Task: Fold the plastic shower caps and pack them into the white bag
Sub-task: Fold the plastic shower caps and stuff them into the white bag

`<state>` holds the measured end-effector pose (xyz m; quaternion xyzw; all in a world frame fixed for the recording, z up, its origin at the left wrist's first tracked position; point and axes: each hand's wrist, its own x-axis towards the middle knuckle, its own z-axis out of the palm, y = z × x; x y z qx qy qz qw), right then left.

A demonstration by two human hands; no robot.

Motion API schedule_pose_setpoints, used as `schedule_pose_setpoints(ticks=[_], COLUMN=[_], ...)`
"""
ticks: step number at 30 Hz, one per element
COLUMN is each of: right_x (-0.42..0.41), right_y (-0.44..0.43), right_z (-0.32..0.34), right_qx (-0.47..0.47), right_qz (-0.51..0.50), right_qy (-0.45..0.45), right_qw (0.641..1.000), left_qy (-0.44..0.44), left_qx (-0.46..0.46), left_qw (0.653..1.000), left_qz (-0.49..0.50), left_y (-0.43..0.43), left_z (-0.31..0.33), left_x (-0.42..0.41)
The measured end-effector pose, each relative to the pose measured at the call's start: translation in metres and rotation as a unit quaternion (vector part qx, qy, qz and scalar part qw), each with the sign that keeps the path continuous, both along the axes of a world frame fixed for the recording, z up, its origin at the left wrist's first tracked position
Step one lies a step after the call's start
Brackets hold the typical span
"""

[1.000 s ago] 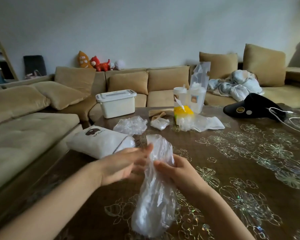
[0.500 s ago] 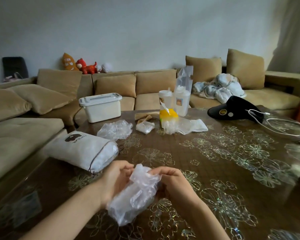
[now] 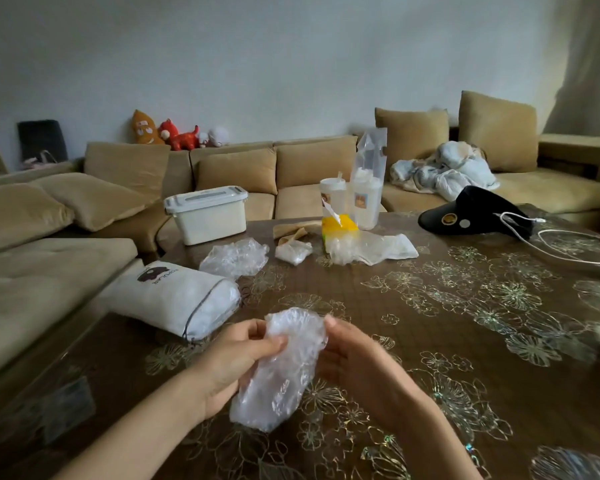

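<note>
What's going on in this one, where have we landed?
A person sits at a patterned table folding plastic caps. The left hand and the right hand both hold one crumpled clear shower cap, bunched into a long roll between them. The white bag lies on its side to the left, its open end toward the hands, with what looks like plastic inside. Another loose cap lies beyond the bag, not yet folded.

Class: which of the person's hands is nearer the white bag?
Left. The left hand grips the shower cap just beside the white bag; the right hand holds the cap's other side, farther off.
</note>
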<state>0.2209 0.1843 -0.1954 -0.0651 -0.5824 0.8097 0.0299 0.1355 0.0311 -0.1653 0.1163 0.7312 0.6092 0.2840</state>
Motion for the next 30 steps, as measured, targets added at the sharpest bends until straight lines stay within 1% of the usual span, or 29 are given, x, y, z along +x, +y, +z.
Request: schedule_pose_setpoints(ticks=[2,4,6,9,11,14,16,19,22,24,25,27,30], right_x=[0.002,0.002,0.001,0.002,0.002,0.002,0.001,-0.002,0.0,0.003,0.004,0.007,0.006], right_y=[-0.007,-0.008,-0.005,-0.005,-0.008,-0.008,-0.008,-0.003,-0.003,-0.007,-0.006,-0.002,0.008], right_z=[-0.002,-0.004,-0.006,-0.008,-0.009,-0.011,-0.012,-0.014,-0.012,-0.01,-0.008,-0.006,-0.003], right_qx=[0.021,0.035,0.032,0.004,-0.007,-0.02,-0.015,0.024,0.115,0.158,0.164,0.125,-0.009], right_qz=[0.025,-0.02,-0.072,-0.123,-0.148,-0.165,-0.163,-0.155,-0.134,-0.11,-0.101,-0.094,-0.087], right_qy=[-0.011,-0.003,0.009,0.021,0.014,0.014,0.016,0.016,0.047,0.066,0.071,0.058,0.038], right_qw=[0.999,0.999,0.997,0.992,0.989,0.986,0.986,0.988,0.983,0.979,0.979,0.986,0.995], left_qy=[0.037,0.06,0.055,0.006,-0.038,-0.077,-0.117,-0.147,-0.115,-0.092,-0.079,-0.057,-0.002], left_qx=[0.002,0.002,0.0,0.011,0.012,-0.012,-0.005,0.006,-0.002,-0.007,-0.013,-0.025,-0.04], left_qw=[0.999,0.998,0.998,1.0,0.999,0.993,0.988,0.98,0.98,0.984,0.987,0.993,0.998], left_qz=[0.0,-0.008,-0.009,-0.012,-0.033,-0.089,-0.1,-0.13,-0.164,-0.153,-0.139,-0.101,-0.058], left_y=[0.003,0.01,0.016,0.02,0.018,0.016,0.016,0.016,0.017,0.018,0.018,0.015,0.011], left_z=[-0.002,-0.003,-0.004,-0.006,-0.008,-0.009,-0.008,-0.008,-0.005,-0.004,-0.004,-0.005,0.0], left_x=[0.003,0.004,0.006,0.008,0.006,0.003,0.002,-0.001,0.003,0.007,0.007,0.008,0.007])
